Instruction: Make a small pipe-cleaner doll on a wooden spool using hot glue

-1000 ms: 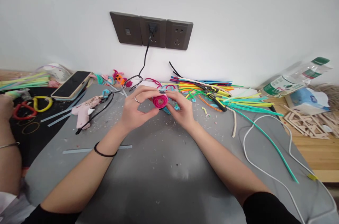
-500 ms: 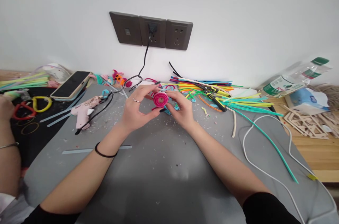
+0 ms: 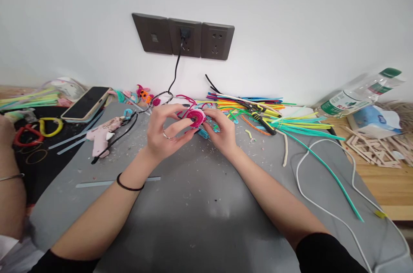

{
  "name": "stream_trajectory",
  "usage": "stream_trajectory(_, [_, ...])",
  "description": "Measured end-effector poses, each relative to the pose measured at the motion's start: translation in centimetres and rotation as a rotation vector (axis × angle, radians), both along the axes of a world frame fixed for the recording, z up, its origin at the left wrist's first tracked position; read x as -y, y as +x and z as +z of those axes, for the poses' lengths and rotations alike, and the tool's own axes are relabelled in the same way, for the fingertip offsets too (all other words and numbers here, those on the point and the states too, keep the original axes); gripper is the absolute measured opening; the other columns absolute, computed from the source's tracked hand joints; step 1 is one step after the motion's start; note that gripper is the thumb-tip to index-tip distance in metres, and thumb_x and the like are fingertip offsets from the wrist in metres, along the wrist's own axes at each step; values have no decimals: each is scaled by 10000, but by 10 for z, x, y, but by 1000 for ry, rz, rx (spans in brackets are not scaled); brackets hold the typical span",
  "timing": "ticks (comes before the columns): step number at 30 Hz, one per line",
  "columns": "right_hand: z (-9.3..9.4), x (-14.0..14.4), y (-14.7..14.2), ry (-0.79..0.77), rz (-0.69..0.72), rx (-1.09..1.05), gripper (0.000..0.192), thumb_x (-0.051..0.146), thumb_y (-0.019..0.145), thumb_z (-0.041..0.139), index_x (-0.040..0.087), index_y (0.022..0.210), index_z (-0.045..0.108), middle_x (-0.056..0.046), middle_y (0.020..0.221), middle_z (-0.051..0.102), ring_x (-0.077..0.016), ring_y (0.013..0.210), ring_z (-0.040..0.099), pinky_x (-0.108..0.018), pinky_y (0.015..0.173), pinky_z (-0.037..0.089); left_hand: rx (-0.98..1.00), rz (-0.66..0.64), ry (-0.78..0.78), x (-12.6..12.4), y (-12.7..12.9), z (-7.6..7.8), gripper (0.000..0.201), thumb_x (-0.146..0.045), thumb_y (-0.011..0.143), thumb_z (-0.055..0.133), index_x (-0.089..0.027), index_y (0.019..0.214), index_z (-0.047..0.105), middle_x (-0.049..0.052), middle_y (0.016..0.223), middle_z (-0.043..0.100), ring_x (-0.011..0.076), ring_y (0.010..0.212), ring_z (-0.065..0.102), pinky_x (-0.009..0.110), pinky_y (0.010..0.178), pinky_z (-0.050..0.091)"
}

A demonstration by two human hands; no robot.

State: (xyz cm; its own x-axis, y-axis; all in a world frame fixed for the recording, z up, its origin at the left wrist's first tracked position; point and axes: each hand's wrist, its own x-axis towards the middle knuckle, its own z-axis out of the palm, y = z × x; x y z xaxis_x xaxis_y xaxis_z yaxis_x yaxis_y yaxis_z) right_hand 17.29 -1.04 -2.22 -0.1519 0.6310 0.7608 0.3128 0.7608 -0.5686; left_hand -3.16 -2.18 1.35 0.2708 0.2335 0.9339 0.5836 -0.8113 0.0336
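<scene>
A pink coil [image 3: 196, 115] of fuzzy wire is being held just above the grey mat [image 3: 200, 204], close to the far edge of the desk and below the wall sockets [image 3: 183, 36]. The left hand [image 3: 163, 133] is pinching the coil's left side between thumb and fingers, with a ring showing on one finger and a black band [image 3: 129, 184] sitting on the wrist. The right hand [image 3: 222, 132] is gripping the coil from the right, its fingers curling around the rim. A loose pink tail of wire is trailing from the coil toward the wall.

Just behind the hands, a heap of coloured fuzzy wires [image 3: 251, 107] is lying along the wall, with yellow-handled pliers [image 3: 260, 115] resting on it. A pink glue gun [image 3: 101, 134] is lying on the mat to the left, its black cord [image 3: 176, 69] running up to the middle socket. A phone [image 3: 86, 103] is lying further left. A white cord [image 3: 322, 178] is looping over the mat on the right, near a plastic bottle [image 3: 358, 92] lying on its side and wooden sticks [image 3: 377, 149]. Another person's arm [image 3: 11, 178] is resting at the left edge.
</scene>
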Motion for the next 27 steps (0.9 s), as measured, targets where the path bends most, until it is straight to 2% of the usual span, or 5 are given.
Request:
stream_trajectory(9, [-1, 0, -1, 15, 2, 4, 214, 200, 996, 636, 253, 1198, 684, -99, 1207, 774, -223, 1165, 732, -391, 987, 618, -10, 7, -34, -2, -2, -3, 216, -342, 909, 756, -319, 1105, 669, 55, 1166, 690, 214, 943, 677, 375, 828, 588])
stream_trajectory(16, [1, 2, -1, -25, 18, 3, 219, 217, 1002, 619, 261, 1206, 684, -94, 1213, 771, -222, 1179, 722, -383, 975, 620, 40, 9, -20, -3, 0, -5, 281, -367, 890, 782, -291, 1103, 614, 67, 1123, 709, 226, 922, 704, 370, 741, 598])
stream_trajectory(20, [0, 2, -1, -57, 6, -12, 219, 239, 1002, 617, 261, 1208, 687, -97, 1230, 766, -227, 1190, 717, -378, 953, 627, 86, -30, -3, -3, 2, -2, 362, -363, 874, 805, -286, 1123, 553, 62, 1118, 702, 231, 969, 724, 383, 792, 618])
stream_trajectory(24, [-2, 1, -1, -40, 3, -21, 220, 233, 998, 624, 261, 1208, 684, -99, 1228, 765, -226, 1192, 716, -380, 963, 627, 85, -31, 30, -2, 3, 2, 332, -359, 895, 789, -275, 1137, 578, 76, 1129, 702, 238, 1002, 723, 357, 750, 617])
stream_trajectory(27, [-2, 0, -1, -45, 6, -18, 220, 239, 999, 624, 264, 1209, 681, -99, 1232, 765, -226, 1189, 719, -378, 951, 634, 90, 6, 36, -2, 3, 2, 307, -412, 912, 766, -272, 1119, 588, 78, 1115, 708, 249, 1001, 721, 389, 778, 612])
